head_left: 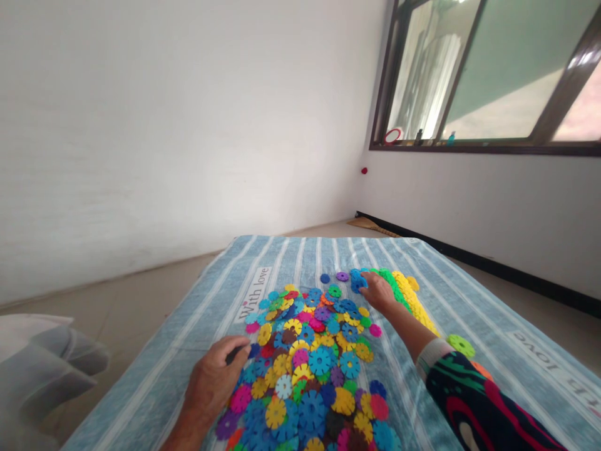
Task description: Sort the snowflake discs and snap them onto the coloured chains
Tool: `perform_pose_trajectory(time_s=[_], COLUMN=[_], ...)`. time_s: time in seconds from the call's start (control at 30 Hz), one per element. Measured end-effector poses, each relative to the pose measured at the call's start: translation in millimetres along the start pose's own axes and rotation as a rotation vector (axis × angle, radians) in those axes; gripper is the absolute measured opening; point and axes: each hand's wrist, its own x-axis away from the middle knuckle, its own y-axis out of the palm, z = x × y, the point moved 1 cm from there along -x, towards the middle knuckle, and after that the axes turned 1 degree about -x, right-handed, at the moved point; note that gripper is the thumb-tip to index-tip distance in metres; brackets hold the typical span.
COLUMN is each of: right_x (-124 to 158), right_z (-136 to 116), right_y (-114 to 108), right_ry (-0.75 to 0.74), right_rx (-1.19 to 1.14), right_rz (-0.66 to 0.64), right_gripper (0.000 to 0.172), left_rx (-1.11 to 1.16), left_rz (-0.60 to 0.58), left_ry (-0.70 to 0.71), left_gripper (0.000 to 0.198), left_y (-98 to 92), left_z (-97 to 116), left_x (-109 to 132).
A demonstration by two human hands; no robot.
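Note:
A loose pile of multicoloured plastic snowflake discs (320, 361) spreads over the middle of the striped cloth. At the pile's left edge, my left hand (213, 379) has thumb and forefinger closed around what looks like a dark disc (233, 354), mostly hidden by the fingers. My right hand (378, 292) reaches past the pile, its fingers closed at a short row of blue discs (358, 279); the fingertips are partly hidden. Right beside that row lie a row of green discs (398, 291) and a longer row of yellow discs (417, 304).
A blue-and-white striped cloth (220, 279) covers the table. A purple disc (342, 276) and a dark blue disc (325, 278) lie beyond the pile. A lime disc (461, 345) sits near my right sleeve. White wall and a window stand beyond; sheer fabric (47, 369) is at left.

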Motion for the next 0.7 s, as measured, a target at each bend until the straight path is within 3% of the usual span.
perform_pose_trajectory(time_s=[0.7], right_x=[12], right_z=[-10], right_y=[0], right_ry=[0.067], right_rx=[0.022], right_rz=[-0.02], right_gripper=[0.033], left_rx=[-0.011], left_rz=[-0.025], left_ry=[-0.048], left_gripper=[0.029], left_y=[0.6], left_z=[-4], left_x=[-1])
